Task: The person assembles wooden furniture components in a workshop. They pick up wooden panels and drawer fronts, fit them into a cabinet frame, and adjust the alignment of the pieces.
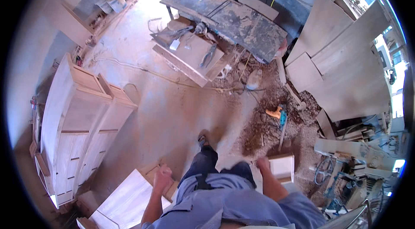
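My left hand (162, 179) hangs at my left side with its fingers curled in and nothing seen in them. Below it lies a pale wooden cabinet piece (129, 201) with a bare wood edge. My right hand (264, 167) is down at my right side, loosely closed, and no object shows in it. Close by that hand is a white box-like wooden piece (282, 166); whether they touch I cannot tell. One foot (203, 139) is out in front of me on the dusty floor.
A tall pale cabinet (82, 121) stands left. Ahead are a low bench with pliers (208, 55) and a dusty dark tabletop (242, 19). A cable (151, 72) crosses the floor. An orange and teal power tool (279, 114) lies in shavings. Large boards (346, 69) lean right.
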### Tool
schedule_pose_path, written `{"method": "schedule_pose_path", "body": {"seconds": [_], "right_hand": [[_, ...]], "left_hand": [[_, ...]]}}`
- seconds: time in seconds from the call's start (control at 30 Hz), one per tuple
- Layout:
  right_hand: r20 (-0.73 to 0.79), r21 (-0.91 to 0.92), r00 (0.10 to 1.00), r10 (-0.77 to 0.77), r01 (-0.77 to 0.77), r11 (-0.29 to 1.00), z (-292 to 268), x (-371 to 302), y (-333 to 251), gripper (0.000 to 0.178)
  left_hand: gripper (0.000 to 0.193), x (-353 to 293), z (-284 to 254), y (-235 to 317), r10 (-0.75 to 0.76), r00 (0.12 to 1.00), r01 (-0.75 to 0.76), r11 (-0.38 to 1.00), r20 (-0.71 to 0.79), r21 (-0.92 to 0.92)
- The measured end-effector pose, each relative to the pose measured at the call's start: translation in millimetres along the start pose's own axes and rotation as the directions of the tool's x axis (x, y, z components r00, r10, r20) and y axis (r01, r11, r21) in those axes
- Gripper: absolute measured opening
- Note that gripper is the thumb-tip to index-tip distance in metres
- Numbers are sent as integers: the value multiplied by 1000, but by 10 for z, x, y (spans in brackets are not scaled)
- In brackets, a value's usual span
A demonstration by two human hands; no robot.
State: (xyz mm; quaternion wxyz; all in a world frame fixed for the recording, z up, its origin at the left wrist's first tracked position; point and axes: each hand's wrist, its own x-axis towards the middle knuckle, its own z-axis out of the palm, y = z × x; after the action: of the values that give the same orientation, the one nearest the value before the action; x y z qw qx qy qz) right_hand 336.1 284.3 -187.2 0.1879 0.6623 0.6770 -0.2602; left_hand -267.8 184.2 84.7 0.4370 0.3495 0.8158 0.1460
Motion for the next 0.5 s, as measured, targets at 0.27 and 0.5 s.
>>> {"method": "schedule_pose_path", "body": {"seconds": [0.27, 0.5], "right_hand": [[-349, 505, 933, -82, 261, 823, -3097, 2104, -3847, 51], [-274, 289, 953, 127, -44, 956, -4104, 3163, -5412, 83]], "left_hand": [[21, 233, -905, -152, -166, 945, 113, 975, -281, -193], [50, 393, -1058, -60, -345, 930, 312, 923, -129, -224]]}}
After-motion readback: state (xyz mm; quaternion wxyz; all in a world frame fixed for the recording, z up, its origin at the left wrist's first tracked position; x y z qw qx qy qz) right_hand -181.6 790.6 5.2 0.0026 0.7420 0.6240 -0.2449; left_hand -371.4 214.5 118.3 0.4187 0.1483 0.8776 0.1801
